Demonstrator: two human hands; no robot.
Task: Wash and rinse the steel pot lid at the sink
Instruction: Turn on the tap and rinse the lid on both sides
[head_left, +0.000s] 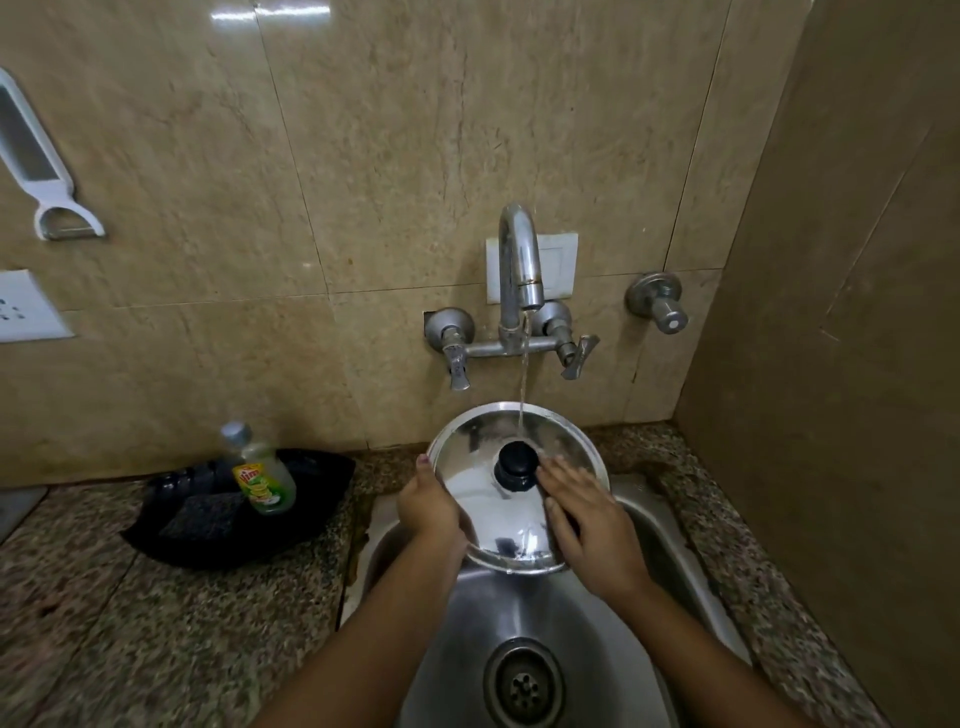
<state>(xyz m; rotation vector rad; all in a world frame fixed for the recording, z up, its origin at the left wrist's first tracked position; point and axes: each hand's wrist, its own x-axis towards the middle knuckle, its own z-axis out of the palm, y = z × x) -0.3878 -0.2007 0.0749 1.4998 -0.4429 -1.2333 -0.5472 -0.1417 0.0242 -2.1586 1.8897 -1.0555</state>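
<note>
The round steel pot lid (478, 457) with a black knob (515, 465) is held tilted above the steel sink (545, 608). A thin stream of water (523, 379) runs from the tap (519, 260) onto the lid's far part, close to the knob. My left hand (431, 506) grips the lid's left rim, thumb up along the edge. My right hand (589, 525) lies flat on the lid's top to the right of the knob, fingers spread.
A dish soap bottle (262, 475) leans in a black tray (228, 525) with a dark scrub pad (205, 514) on the granite counter left of the sink. Two tap handles (457, 364) flank the spout. A brown wall stands close on the right. The drain (523, 686) lies below.
</note>
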